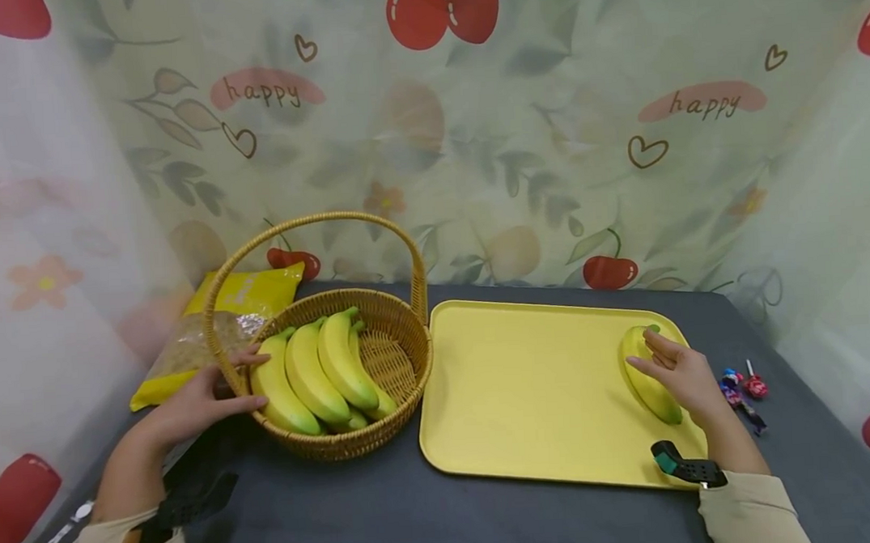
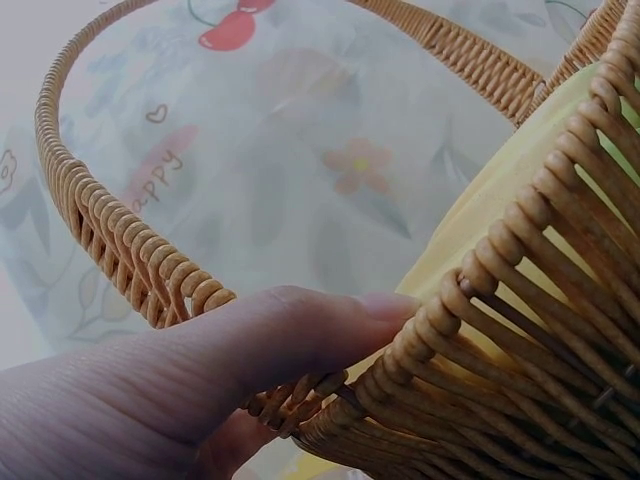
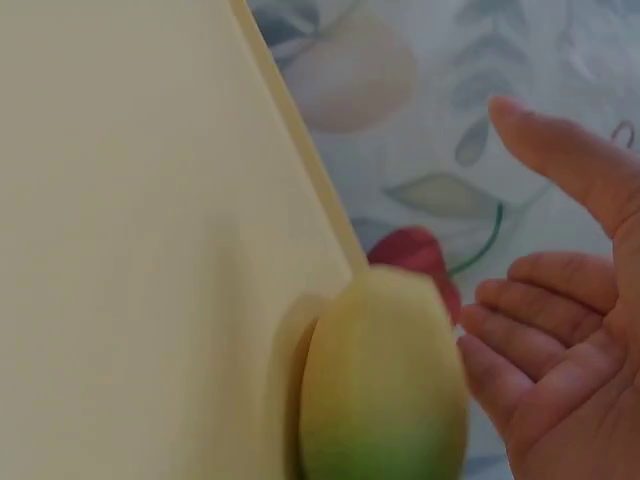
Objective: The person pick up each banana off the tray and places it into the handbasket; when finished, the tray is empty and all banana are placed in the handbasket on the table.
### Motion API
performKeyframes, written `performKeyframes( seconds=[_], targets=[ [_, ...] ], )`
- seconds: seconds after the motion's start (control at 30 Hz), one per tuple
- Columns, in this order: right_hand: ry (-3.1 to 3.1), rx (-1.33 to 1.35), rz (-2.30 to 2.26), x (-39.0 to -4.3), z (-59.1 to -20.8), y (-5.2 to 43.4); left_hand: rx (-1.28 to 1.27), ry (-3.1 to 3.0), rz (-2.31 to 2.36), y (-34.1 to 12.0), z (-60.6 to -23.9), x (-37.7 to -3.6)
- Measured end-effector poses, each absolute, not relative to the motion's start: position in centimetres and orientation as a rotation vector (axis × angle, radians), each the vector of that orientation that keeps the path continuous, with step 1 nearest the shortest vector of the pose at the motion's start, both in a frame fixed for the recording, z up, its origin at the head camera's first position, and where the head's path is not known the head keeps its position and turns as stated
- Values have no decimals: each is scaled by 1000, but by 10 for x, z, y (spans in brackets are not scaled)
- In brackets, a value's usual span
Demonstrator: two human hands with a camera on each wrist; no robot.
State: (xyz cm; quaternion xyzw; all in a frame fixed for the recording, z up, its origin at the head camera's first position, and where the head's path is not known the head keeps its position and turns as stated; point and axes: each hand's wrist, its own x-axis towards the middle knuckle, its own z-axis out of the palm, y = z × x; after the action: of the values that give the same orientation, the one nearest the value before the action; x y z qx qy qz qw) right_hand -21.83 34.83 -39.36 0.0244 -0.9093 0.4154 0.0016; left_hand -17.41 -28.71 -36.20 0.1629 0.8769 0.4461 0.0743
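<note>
My left hand (image 1: 200,405) grips the left rim of a round wicker basket (image 1: 333,448) beside the foot of its tall handle. In the left wrist view the thumb (image 2: 290,325) lies over the woven rim, its tip close to a yellow banana; the other fingers are mostly hidden. Several bananas (image 1: 310,378) with green tips lie side by side in the basket. Over at the right, a single banana (image 1: 653,393) rests on a yellow tray (image 1: 521,397). My right hand (image 1: 686,374) hovers beside this banana, thumb spread from loosely bent fingers (image 3: 535,320), gripping nothing.
Left of the basket leans a yellow and clear plastic bag (image 1: 215,334). Small wrapped lollipops (image 1: 755,385) lie on the dark tabletop (image 1: 446,518) right of the tray. A printed curtain (image 1: 473,140) hangs behind and at both sides.
</note>
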Motion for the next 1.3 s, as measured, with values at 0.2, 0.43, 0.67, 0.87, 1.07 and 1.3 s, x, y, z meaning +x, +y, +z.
performKeyframes(
  seconds=[0.2,0.43,0.67,0.87,1.07,1.3],
  targets=[
    [-2832,64,1433,-217,-407,359,494,2611,1357,-288,-362,-174],
    [-2777,48,1592,-217,-427,369,515,2589,1391,-286,-363,-176],
    [-2711,4,1706,-215,-436,371,506,2599,1381,-286,-362,-176],
    [-2778,46,1593,-217,-437,371,506,2584,1395,-287,-365,-176],
    [-2808,51,1503,-219,-437,369,506,2590,1386,-288,-366,-175],
    [-2847,65,1409,-218,-438,367,497,2592,1374,-287,-364,-174]
  ],
)
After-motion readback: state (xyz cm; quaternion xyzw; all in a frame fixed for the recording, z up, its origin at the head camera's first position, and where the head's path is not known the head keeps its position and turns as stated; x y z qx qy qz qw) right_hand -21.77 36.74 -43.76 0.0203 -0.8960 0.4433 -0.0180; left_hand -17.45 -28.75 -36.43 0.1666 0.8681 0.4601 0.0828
